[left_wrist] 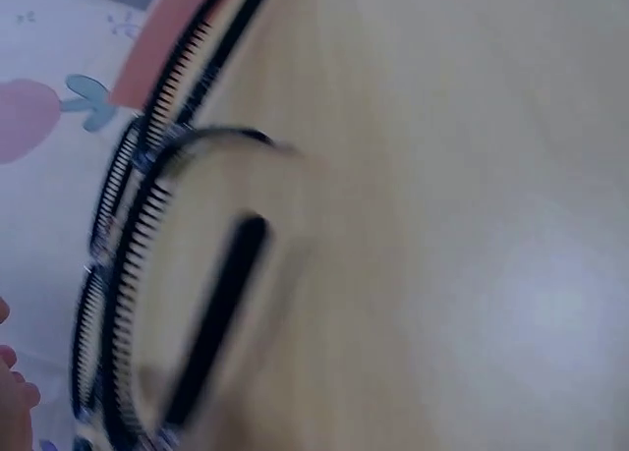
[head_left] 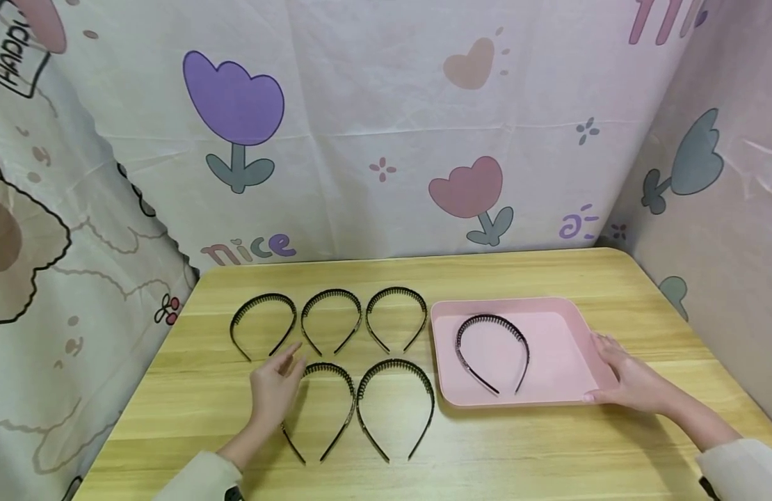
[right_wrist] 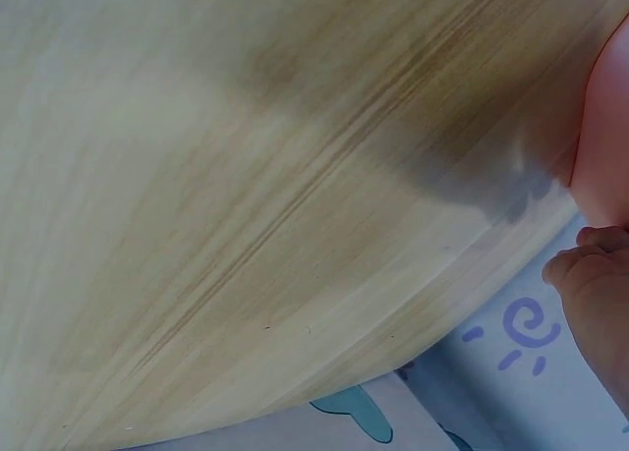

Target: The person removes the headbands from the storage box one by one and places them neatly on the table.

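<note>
My left hand point(head_left: 275, 391) is over the front-left black toothed headband point(head_left: 328, 367), with its fingers loosely bent and holding nothing. It hides the left part of that headband's arch. In the left wrist view, its fingertips point(left_wrist: 15, 392) show at the left edge. At the right end of the pink tray point(head_left: 558, 355), my right hand point(head_left: 630, 376) grips the rim, fingers along the side and thumb at the front corner. One headband point(head_left: 486, 318) lies inside the tray, towards its left side. Beside the front-left headband lies another one point(head_left: 395, 363).
Behind these two, a row of three more headbands, left point(head_left: 263, 298), middle point(head_left: 331, 292) and right point(head_left: 395, 290), lies on the wooden table point(head_left: 517, 452). Printed cloth point(head_left: 348, 90) hangs behind the table and along both sides.
</note>
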Demonstrator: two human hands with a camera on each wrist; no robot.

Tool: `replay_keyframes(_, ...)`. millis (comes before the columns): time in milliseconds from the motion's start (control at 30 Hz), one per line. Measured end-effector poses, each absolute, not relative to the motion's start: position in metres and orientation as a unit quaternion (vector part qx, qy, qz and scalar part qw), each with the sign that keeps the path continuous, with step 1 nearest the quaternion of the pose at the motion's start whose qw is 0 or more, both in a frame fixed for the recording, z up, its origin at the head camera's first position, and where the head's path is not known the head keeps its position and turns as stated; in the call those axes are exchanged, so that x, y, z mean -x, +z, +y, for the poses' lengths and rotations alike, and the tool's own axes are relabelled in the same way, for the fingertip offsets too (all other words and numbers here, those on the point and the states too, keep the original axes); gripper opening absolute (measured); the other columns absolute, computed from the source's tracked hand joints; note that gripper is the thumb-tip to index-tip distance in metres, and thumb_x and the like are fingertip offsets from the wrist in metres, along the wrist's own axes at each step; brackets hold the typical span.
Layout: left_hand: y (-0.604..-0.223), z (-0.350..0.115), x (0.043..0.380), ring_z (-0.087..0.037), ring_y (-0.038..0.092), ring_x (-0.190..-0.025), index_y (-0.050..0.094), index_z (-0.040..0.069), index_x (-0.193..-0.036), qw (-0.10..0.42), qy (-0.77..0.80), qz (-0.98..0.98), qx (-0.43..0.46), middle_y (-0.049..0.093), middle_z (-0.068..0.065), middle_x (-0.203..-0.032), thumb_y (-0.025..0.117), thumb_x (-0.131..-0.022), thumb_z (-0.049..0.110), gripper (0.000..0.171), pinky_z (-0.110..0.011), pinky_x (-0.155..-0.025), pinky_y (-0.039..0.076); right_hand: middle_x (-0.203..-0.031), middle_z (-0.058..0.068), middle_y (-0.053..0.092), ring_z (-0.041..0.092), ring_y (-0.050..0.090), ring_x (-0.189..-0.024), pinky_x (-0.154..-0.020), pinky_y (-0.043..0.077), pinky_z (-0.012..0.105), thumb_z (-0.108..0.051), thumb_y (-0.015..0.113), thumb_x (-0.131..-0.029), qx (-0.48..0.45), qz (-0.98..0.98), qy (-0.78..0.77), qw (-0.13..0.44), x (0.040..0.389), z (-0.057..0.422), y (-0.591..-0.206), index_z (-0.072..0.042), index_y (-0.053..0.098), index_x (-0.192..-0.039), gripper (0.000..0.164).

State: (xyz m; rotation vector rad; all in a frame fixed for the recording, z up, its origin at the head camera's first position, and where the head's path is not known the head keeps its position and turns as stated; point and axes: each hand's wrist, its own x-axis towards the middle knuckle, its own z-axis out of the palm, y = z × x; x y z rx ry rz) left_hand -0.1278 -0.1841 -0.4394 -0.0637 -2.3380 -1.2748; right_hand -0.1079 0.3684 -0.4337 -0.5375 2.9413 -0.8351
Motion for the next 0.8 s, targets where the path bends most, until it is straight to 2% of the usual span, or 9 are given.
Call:
replay_keyframes(100,-0.433,-0.176,0.134,-0.038,0.063,-0.1,0.063,-0.01,-0.108,0.239,-0.494,-0.836,0.028,0.063,-0.025,-0.111,0.067,-0.079,-0.005,0.029,-0.02,-0.081,0.05,-0.137,0.047,0.02,0.062,0.01,-0.129,-0.094,-0.011,-0.002,-0.026,0.08,-0.068,0.169,0.948,-0.267,0.024,0.108,0.367,-0.433,0.018,0.014,-0.139,0.107)
replay_keyframes(300,-0.425,-0.159,0.145,-0.037,0.062,-0.103,0.063,-0.006,-0.111,0.207,-0.559,-0.803,0.009,0.064,-0.023,-0.112,0.066,-0.084,0.003,0.029,-0.011,-0.083,0.048,-0.139,0.046,0.017,0.06,0.006,-0.131,-0.096,-0.014,0.0,-0.027,0.079,-0.068,0.162,0.949,-0.269,0.032,0.108,0.367,-0.433,0.017,0.012,-0.14,0.108)
replay_keyframes(467,-0.42,-0.14,0.149,-0.034,0.06,-0.109,0.062,-0.006,-0.112,0.166,-0.595,-0.786,-0.019,0.063,-0.021,-0.117,0.065,-0.084,0.003,0.03,-0.013,-0.085,0.049,-0.139,0.045,0.018,0.059,0.006,-0.132,-0.1,-0.014,0.001,-0.027,0.08,-0.068,0.171,0.948,-0.266,0.022,0.108,0.369,-0.434,0.018,0.013,-0.139,0.108)
replay_keyframes(800,-0.418,-0.106,0.157,-0.031,0.058,-0.113,0.061,-0.006,-0.114,0.13,-0.635,-0.761,-0.026,0.061,-0.02,-0.121,0.064,-0.086,0.008,0.032,-0.021,-0.089,0.049,-0.139,0.045,0.018,0.057,0.005,-0.134,-0.098,-0.013,0.0,-0.027,0.08,-0.068,0.176,0.948,-0.264,0.02,0.11,0.369,-0.434,0.018,0.012,-0.139,0.109)
